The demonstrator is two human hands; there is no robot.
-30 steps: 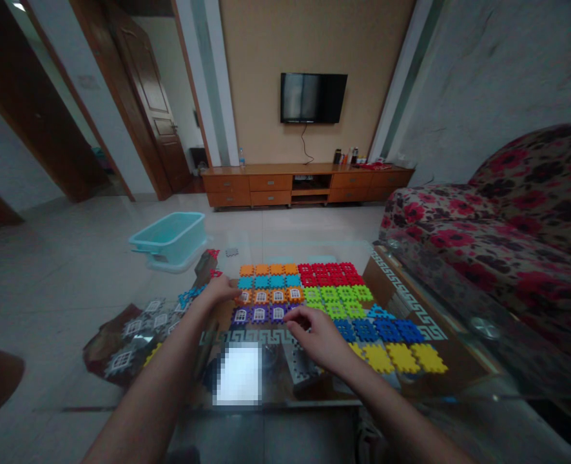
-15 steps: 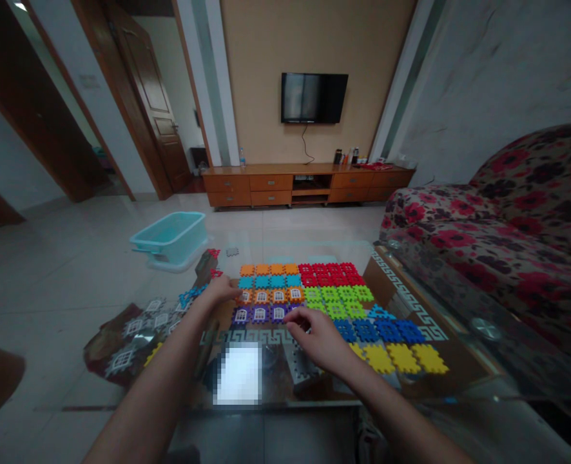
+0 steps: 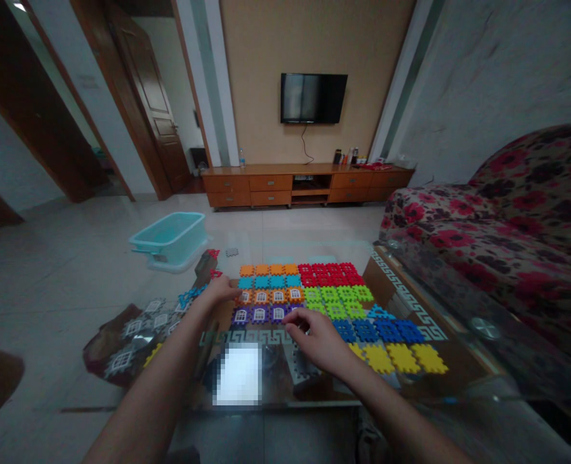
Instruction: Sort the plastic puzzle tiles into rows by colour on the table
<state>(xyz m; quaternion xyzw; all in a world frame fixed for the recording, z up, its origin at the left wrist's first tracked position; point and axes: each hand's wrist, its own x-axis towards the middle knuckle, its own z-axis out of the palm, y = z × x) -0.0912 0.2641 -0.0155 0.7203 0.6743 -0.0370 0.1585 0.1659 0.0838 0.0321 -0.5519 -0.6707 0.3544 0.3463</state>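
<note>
Four orange window tiles point(image 3: 267, 295) and three purple window tiles point(image 3: 259, 314) are held in view between the hands: the right hand point(image 3: 317, 341), with fingers point(image 3: 299, 320) spread, is placed at their 5 o'clock, and the left hand point(image 3: 220, 290), whose grip cannot be told, at 9 o'clock, with little room left before the glass table edge point(image 3: 276, 405).

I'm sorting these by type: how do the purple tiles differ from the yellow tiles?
The purple tiles each have a white window inset, while the yellow tiles are plain with no window. The purple tiles lie in a neat straight row; the yellow tiles sit more unevenly. The purple tiles lie left of centre, the yellow ones at the layout's right corner. Both have notched, interlocking edges and lie flat.
</note>
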